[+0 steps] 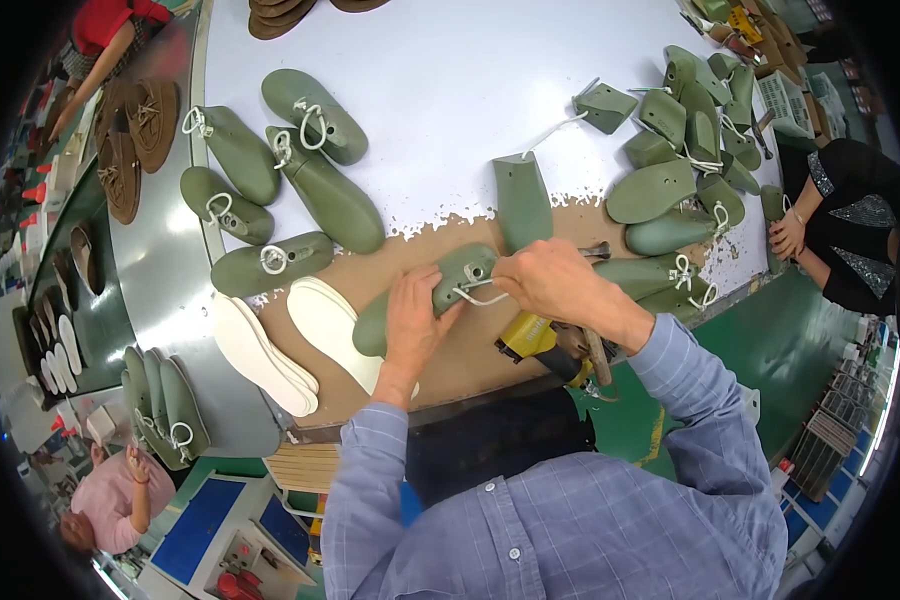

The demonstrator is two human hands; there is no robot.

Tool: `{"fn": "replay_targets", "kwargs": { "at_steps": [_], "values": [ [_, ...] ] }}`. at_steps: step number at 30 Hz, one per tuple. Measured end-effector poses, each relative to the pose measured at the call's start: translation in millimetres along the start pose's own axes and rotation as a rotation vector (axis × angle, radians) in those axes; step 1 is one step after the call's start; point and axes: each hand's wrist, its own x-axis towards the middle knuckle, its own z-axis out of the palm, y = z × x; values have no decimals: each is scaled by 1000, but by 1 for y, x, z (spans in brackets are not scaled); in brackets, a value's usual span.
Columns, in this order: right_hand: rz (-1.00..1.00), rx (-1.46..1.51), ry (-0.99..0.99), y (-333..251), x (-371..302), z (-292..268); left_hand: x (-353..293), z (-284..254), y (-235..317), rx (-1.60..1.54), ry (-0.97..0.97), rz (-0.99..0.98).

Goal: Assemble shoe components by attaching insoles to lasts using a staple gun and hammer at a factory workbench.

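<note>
Shoe last (457, 268), smooth, green, rounded

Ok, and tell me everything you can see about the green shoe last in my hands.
The green shoe last is foot-shaped and looks like hard plastic. It slants across the view, a broad rounded end at lower left, over the brown part of the table. A hole shows near its upper-right end, with a white cord running to your right hand, which seems to hold it. Your left hand wraps the last's middle, hiding it. Whether it touches the white insoles is unclear.
</note>
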Motion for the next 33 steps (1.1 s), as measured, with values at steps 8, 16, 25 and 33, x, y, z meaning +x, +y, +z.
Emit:
{"fn": "replay_targets", "kwargs": {
  "at_steps": [8, 16, 25, 33],
  "values": [
    [6, -68, -75, -16, 10, -1, -2, 3, -3, -41, -30, -47],
    [147, 153, -24, -12, 16, 28, -8, 6, -6, -17, -18, -50],
    [207, 1401, 413, -16, -32, 42, 2, 2, -2, -8, 55, 41],
    [184, 1188, 454, -30, -16, 57, 1, 4, -3, -16, 12, -11]
  ]
}}
